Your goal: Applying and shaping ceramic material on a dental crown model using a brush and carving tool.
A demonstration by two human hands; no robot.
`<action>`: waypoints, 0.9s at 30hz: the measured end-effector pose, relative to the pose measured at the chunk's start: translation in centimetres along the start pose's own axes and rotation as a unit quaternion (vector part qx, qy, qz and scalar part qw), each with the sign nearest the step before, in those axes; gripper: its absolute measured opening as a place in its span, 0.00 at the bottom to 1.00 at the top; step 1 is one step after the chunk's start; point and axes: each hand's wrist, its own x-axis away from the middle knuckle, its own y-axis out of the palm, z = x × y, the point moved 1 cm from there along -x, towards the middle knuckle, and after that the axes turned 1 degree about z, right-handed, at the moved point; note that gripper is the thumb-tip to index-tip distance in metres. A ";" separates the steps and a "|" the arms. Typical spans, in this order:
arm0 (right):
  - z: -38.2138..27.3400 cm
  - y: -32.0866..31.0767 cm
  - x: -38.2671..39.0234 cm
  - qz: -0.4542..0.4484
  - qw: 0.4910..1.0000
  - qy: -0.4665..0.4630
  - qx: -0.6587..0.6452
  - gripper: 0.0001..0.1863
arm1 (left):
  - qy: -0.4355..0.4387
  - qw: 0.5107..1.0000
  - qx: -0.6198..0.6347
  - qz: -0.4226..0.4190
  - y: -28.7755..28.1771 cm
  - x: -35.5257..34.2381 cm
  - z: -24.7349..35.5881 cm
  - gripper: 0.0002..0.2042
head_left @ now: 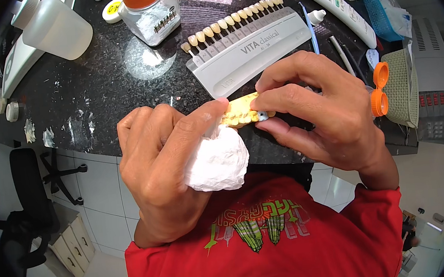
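My left hand (160,166) grips a rough white lump (216,160), apparently plaster, with a yellow dental cast (238,110) attached or held against it at its upper end. The thumb of that hand reaches up to the cast's left end. My right hand (321,113) pinches the right end of the cast, fingertips on top and thumb below. A small blue-grey piece with a dark spot (262,115) shows among the cast's teeth by my right fingers. Just beyond both hands lies a grey tooth shade guide (249,56) with a row of tooth-shaped tabs.
On the dark speckled counter (96,113) stand a translucent bottle (59,31) and a powder jar (152,22). To the right lie a white handheld device (335,7), thin tools (339,52), orange-capped containers (380,102) and baskets (399,89). A black chair (26,184) stands lower left.
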 end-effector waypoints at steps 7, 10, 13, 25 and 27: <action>-0.1 -0.1 0.0 -0.002 1.000 0.004 0.007 0.16 | -0.005 1.000 -0.001 -0.006 0.0 -0.1 0.1 0.20; 0.0 -0.1 0.1 0.000 1.000 0.001 0.009 0.17 | 0.000 1.000 -0.005 -0.006 -0.1 -0.1 0.0 0.19; 0.0 -0.1 0.1 0.000 1.000 0.001 0.011 0.17 | 0.006 1.000 -0.001 -0.002 0.1 -0.1 0.0 0.19; 0.0 0.2 0.3 0.008 1.000 -0.007 0.010 0.18 | 0.015 1.000 -0.001 -0.020 0.3 -0.4 0.1 0.19; 0.0 0.2 0.3 0.013 1.000 -0.003 0.004 0.18 | 0.018 1.000 -0.003 -0.020 0.4 -0.5 0.2 0.19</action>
